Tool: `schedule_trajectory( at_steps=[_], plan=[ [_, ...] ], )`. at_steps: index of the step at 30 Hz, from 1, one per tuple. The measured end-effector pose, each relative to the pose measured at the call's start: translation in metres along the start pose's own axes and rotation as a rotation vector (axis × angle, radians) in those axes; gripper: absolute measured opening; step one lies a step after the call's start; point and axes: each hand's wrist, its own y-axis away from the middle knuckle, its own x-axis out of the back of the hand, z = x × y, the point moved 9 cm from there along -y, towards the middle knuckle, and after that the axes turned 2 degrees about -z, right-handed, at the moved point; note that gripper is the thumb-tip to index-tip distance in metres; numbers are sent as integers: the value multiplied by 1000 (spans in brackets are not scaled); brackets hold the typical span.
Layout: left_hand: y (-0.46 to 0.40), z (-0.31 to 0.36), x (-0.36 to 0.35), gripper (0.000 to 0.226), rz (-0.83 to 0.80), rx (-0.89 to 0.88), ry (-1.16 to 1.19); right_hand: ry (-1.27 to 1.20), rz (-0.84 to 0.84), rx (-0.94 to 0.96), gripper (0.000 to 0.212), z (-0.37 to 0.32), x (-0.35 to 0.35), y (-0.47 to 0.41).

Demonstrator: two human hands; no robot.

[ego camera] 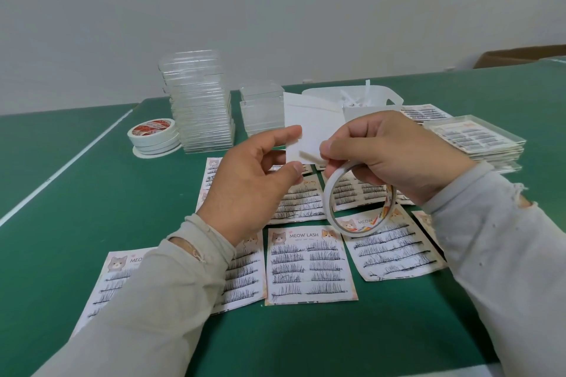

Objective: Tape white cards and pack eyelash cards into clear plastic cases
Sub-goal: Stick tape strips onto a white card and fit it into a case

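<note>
While we hold one white card (309, 128) up above the table (92, 193), our left hand (254, 180) pinches its lower left corner between thumb and forefinger, and our right hand (389, 153) pinches the lower right edge where a tape strip (309, 157) lies. The card stands nearly upright, long axis vertical, face toward us; a second strip (315, 105) runs slantwise across its top. One tape roll (358, 202) hangs from our right fingers, just below the grip, with coloured print inside its core that we cannot read. Beneath both hands lie eyelash cards (309, 266), at least eight in view, the nearest headed "MEOW LASH" with two cat pictures. Beyond the left hand stand two stacks of clear cases (199, 104), one tall and one short (262, 110), and a stack of about four tape rolls (153, 136) with red print. Past the right hand sit one white bin (382, 98) of scraps and one pile of packed cases (477, 138).
</note>
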Motion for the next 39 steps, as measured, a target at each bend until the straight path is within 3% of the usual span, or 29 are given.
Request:
schedule_trajectory(
  at_steps=[14, 39],
  plan=[
    [2, 5, -3, 46, -7, -13, 31, 201, 29, 43, 22, 1, -7, -2],
    [3, 5, -1, 47, -3, -27, -85, 304, 72, 32, 25, 1, -4, -1]
  ],
)
